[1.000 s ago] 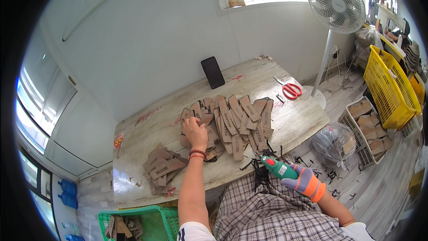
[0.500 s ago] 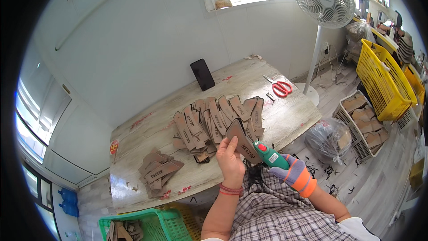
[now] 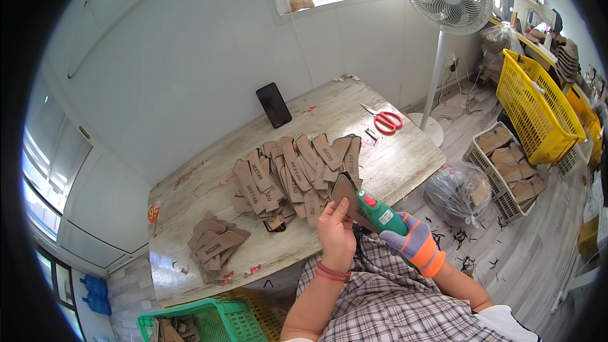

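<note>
Brown leather pieces (image 3: 294, 171) are being kept fanned out in a big heap on the wooden table (image 3: 405, 164). One brown cut piece (image 3: 347, 197) is being pinched at the table's near edge by the left hand (image 3: 335, 231), while a green power cutter (image 3: 380, 212) is being gripped against it by the gloved right hand (image 3: 415, 244).

The bare left hand (image 3: 335, 233) held a brown leather insole-shaped piece (image 3: 348, 195) upright. The right hand (image 3: 415, 244), in a purple-and-orange glove, gripped a green electric cutter (image 3: 379, 211) touching it, above the pale wooden tabletop (image 3: 399, 161).
</note>
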`<state>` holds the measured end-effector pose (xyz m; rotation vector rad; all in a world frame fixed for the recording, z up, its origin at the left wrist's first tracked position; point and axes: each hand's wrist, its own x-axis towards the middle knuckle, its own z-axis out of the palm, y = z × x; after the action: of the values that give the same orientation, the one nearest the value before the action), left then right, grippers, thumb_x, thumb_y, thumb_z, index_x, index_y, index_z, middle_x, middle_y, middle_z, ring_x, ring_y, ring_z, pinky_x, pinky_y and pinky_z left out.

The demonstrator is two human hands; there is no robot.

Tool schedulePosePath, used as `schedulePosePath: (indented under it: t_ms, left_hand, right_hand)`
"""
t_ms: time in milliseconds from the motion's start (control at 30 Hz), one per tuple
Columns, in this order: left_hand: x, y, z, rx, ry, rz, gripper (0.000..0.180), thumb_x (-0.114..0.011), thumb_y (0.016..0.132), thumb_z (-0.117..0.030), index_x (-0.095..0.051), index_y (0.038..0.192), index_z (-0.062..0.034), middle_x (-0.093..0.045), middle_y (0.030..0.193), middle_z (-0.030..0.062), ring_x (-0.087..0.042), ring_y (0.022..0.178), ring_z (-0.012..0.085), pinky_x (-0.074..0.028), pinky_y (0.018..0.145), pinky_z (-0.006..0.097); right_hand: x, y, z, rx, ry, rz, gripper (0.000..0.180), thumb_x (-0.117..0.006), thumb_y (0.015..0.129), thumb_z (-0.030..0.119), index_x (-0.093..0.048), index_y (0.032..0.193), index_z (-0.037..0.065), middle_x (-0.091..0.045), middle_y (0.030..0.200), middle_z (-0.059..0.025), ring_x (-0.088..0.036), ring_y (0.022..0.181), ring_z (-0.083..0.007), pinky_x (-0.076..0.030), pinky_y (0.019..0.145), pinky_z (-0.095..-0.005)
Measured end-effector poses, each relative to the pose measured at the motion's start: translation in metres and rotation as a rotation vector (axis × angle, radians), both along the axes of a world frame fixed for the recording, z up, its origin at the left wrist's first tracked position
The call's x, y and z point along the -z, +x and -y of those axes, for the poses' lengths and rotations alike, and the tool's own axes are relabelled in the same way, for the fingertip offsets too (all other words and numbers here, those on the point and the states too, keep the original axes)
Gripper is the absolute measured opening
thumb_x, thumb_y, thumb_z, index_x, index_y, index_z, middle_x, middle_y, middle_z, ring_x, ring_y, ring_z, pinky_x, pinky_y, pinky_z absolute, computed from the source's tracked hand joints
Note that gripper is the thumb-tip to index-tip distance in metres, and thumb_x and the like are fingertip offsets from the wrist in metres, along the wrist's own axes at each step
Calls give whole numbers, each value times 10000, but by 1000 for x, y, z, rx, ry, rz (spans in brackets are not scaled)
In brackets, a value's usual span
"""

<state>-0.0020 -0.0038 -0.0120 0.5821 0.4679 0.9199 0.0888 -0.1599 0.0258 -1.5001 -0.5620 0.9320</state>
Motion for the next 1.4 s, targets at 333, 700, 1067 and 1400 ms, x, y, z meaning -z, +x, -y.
schedulePosePath:
  t_ms: [333,700,1067,1400]
  left_hand:
    - [2,-12,15,32,155,-158,34,-617,905,-36,-642,922,-20,-675,874,22,-591,761,74,-464,703,213]
    - [-12,-29,-6,-25,419,-263,79,-548,946,-42,-594,997,-3,-651,901,29,-586,782,69,-478,718,215]
    - [-18,-47,-27,26,591,-350,90,-584,932,-52,-604,993,10,-649,923,22,-560,804,50,-456,756,199]
    - [-42,-72,-52,129,892,-573,67,-638,879,-38,-631,890,28,-542,803,-29,-510,747,46,-417,695,198]
  right_hand:
    - [-13,3,4,-4,-10,50,488,-749,822,202,-538,1200,-24,-654,840,-51,-603,642,-93,-492,561,-238]
    - [-3,10,11,-109,-19,93,471,-746,829,195,-530,1185,-26,-644,814,-40,-580,609,-87,-461,547,-230]
    - [-4,10,13,-156,-58,131,545,-802,780,301,-580,1189,17,-656,789,-14,-583,628,-47,-471,560,-206]
    - [-23,11,15,-279,-174,222,568,-808,766,327,-591,1186,11,-669,813,-34,-603,672,-65,-492,609,-226]
